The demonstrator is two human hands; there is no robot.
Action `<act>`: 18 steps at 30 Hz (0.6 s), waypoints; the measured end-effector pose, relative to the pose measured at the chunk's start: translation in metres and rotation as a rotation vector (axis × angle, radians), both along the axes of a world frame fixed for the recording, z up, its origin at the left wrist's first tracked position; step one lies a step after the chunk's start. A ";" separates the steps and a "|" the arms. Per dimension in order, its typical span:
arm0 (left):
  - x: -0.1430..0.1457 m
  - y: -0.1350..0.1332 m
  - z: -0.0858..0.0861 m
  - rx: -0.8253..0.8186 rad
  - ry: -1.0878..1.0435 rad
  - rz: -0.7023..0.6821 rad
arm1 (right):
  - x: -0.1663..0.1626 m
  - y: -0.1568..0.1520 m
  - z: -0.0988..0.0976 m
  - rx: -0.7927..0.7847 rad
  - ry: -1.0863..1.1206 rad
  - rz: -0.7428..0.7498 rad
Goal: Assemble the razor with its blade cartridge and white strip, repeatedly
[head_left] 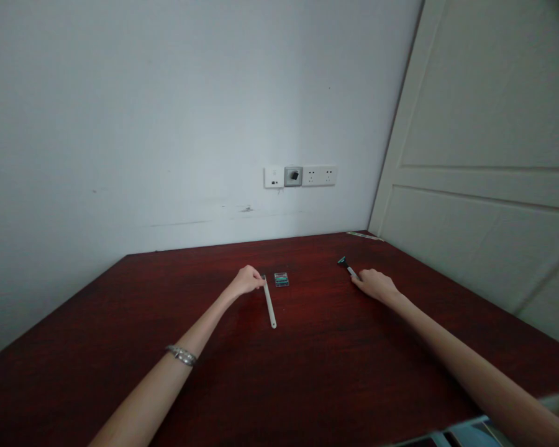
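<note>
My left hand (249, 280) is closed, its fingertips pinching the far end of a slim white stick (270, 306). The stick has a small hole at its near end, and a small dark part shows at the pinched end. Just right of it lies a small clear case (282, 279) with teal parts inside, touched by neither hand. Farther right, my right hand (375, 284) is closed around the pale handle of a razor (351, 271). The razor's black neck and teal-edged head point away to the upper left, while the handle's lower end is hidden under the fingers.
The dark red tabletop (279, 385) meets a white wall with sockets (320, 176). A pale panelled door or board (475, 186) borders the right side. A thin strip (364, 236) lies at the far right corner. Objects show below the near right edge.
</note>
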State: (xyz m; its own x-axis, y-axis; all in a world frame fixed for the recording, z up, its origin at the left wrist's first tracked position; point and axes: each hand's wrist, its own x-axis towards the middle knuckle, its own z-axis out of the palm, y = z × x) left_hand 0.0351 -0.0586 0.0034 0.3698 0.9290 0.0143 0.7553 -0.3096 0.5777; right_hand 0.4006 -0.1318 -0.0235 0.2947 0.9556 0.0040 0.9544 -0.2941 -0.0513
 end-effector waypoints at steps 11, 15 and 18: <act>0.013 -0.019 -0.003 -0.069 0.305 0.082 | -0.036 -0.021 0.023 0.115 -0.080 0.064; 0.019 -0.027 -0.002 -0.046 0.398 0.118 | -0.061 -0.030 0.028 0.143 -0.102 0.138; 0.022 -0.028 -0.003 -0.046 0.422 0.124 | -0.076 -0.036 0.032 0.161 -0.106 0.184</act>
